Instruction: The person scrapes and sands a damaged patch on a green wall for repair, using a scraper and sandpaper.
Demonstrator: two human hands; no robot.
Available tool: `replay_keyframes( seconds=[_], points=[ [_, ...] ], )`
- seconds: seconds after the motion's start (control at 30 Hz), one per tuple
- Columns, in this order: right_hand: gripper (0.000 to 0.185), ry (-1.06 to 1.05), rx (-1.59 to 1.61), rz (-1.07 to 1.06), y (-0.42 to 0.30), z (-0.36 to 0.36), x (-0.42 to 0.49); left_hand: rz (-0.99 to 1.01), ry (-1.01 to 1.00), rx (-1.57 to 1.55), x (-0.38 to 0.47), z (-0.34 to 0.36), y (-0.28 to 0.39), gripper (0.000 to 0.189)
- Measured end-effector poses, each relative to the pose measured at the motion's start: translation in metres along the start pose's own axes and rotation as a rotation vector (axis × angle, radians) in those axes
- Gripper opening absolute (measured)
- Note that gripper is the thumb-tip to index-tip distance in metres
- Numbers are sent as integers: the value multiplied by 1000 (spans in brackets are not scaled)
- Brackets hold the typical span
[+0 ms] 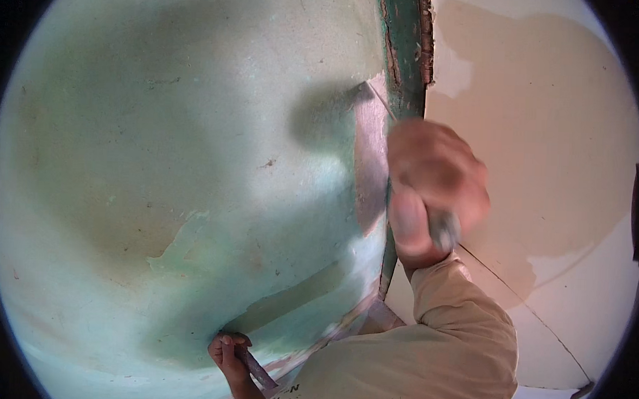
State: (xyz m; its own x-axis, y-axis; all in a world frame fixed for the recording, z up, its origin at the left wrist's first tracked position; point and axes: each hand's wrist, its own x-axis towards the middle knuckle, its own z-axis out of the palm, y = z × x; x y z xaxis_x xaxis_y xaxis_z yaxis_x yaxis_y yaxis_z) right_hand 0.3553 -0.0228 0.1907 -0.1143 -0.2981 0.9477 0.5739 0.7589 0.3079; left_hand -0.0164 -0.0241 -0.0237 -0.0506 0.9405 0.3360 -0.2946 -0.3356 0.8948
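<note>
My right hand point(439, 177), blurred, is closed around the handle point(445, 230) of a scraper. Its thin blade point(380, 98) slants up and left to a pinkish stripped patch point(371, 154) on the green painted wall point(221, 143). That patch runs along the wall's right edge, beside a dark green wooden frame point(406, 49). Low in the view, my left hand point(230, 349) is curled around a purplish bar point(258, 369) close to the wall. What that bar belongs to cannot be told.
Right of the frame spreads a pale surface point(512, 127) with a large tan stain. A thin dark line point(527, 307) crosses it to a small dark object point(582, 390). The frame's edge has broken wood point(426, 39). Paint flakes around a lighter green patch point(183, 247).
</note>
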Motion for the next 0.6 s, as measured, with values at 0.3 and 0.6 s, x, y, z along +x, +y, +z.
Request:
replay_keyframes(
  seconds=[0.3, 0.6],
  points=[
    [14, 25, 68, -74, -13, -4, -1, 7, -13, 15, 1, 1, 2, 28],
    [14, 3, 214, -107, -18, -5, 4, -2, 8, 17, 1, 3, 4, 27]
  ],
)
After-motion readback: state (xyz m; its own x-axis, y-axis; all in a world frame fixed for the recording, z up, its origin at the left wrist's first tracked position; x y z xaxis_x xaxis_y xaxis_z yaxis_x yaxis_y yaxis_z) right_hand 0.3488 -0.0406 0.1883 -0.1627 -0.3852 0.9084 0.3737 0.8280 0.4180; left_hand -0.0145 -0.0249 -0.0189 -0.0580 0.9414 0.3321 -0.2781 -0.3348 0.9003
